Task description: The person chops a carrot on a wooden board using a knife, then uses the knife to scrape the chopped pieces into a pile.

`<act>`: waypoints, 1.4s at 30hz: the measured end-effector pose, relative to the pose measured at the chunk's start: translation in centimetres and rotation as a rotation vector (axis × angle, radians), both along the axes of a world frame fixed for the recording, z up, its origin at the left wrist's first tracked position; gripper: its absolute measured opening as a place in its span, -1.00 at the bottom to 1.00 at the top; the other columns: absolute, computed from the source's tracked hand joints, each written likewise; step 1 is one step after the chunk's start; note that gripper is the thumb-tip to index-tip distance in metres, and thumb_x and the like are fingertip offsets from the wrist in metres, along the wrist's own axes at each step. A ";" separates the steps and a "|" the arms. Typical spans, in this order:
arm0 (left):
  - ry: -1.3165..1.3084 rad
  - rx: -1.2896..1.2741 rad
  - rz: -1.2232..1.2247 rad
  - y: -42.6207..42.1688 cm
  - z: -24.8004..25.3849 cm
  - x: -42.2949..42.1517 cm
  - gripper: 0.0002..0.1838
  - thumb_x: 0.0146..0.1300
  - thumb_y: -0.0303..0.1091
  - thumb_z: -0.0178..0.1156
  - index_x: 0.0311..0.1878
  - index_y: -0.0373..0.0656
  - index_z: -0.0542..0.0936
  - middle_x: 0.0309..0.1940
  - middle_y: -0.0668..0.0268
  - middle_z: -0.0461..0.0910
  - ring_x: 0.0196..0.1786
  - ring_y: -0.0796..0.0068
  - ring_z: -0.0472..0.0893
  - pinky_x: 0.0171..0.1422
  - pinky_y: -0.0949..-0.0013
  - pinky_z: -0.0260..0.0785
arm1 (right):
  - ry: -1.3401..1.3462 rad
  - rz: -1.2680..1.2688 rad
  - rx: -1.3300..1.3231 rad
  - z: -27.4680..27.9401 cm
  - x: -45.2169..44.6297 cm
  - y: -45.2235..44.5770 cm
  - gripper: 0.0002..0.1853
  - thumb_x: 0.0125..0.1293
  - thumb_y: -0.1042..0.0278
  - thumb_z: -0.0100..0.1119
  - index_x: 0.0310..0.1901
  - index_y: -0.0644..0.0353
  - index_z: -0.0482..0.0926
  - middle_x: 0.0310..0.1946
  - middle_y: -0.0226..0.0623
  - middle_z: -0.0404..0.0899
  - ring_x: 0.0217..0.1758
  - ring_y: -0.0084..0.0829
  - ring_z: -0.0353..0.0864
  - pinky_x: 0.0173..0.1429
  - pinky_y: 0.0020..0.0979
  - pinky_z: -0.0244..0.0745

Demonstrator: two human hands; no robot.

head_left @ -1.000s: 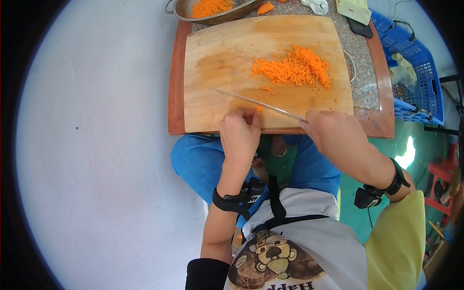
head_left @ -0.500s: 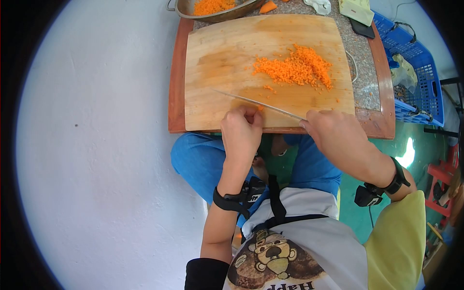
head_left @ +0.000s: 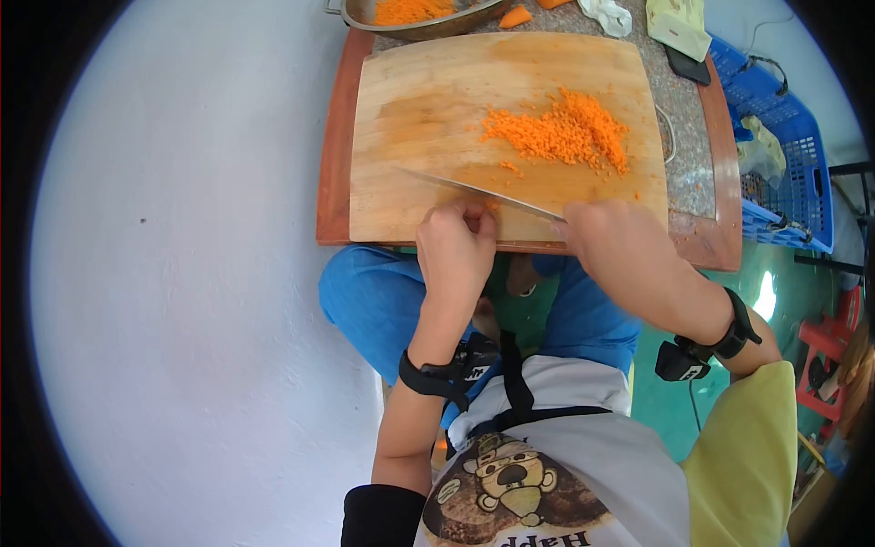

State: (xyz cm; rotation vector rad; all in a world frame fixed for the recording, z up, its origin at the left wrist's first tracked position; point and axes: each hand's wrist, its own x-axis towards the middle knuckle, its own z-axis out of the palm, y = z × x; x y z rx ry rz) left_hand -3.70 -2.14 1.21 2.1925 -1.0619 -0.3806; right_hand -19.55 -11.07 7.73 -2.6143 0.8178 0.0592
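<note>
My right hand (head_left: 612,242) is closed around the handle of a kitchen knife (head_left: 483,190), whose long blade points left across the wooden cutting board (head_left: 410,82). Close to the blade, my left hand (head_left: 458,239) has its fingers curled at the board's near edge. A small bit of carrot (head_left: 493,206) shows at those fingertips; most of it is hidden by the hand. Beyond the knife lies a pile of finely chopped carrot (head_left: 565,129), with a few crumbs scattered around it.
A metal pan (head_left: 428,27) with chopped carrot stands at the back left. Behind the board are carrot pieces (head_left: 516,16), a crumpled white tissue (head_left: 609,16) and a dark phone (head_left: 687,66). A blue plastic basket (head_left: 793,118) sits to the right, a wall on the left.
My right hand and the knife have shifted slightly left. The left hand keeps nearly the same place beside the blade. The whole view has moved a little.
</note>
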 end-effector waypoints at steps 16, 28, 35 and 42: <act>-0.058 -0.008 0.041 0.1 -0.1 -0.2 -0.85 0.02 -0.40 0.23 -0.48 -0.32 0.62 -0.61 0.13 0.60 -0.52 0.27 0.62 -0.34 0.32 0.45 | -0.009 -0.008 -0.019 1.0 -0.8 0.2 -0.78 0.29 0.31 0.02 -0.45 0.25 0.47 -0.62 -0.09 0.52 -0.49 -0.06 0.57 -0.41 -0.14 0.46; -0.063 -0.034 0.040 0.2 -0.2 -0.4 -0.87 0.02 -0.44 0.22 -0.46 -0.33 0.62 -0.62 0.12 0.59 -0.53 0.26 0.61 -0.35 0.31 0.44 | -0.024 -0.010 -0.056 0.0 -0.4 0.4 -0.73 0.28 0.25 0.07 -0.47 0.26 0.43 -0.59 -0.04 0.50 -0.46 0.01 0.53 -0.38 -0.09 0.42; -0.054 -0.041 0.040 0.4 0.0 -0.5 -0.86 0.05 -0.42 0.25 -0.43 -0.33 0.63 -0.62 0.11 0.59 -0.52 0.26 0.61 -0.36 0.32 0.43 | -0.029 -0.006 -0.035 0.1 -0.2 -0.5 -0.74 0.29 0.25 0.07 -0.47 0.26 0.43 -0.57 -0.02 0.51 -0.45 0.03 0.52 -0.37 -0.07 0.41; -0.051 -0.048 0.057 0.4 -0.3 -0.6 -0.85 0.06 -0.43 0.25 -0.41 -0.35 0.63 -0.61 0.10 0.59 -0.53 0.29 0.62 -0.37 0.33 0.43 | -0.014 -0.003 -0.017 1.6 -0.6 -0.3 -0.79 0.28 0.32 0.03 -0.44 0.26 0.49 -0.58 -0.04 0.54 -0.47 -0.05 0.58 -0.39 -0.13 0.47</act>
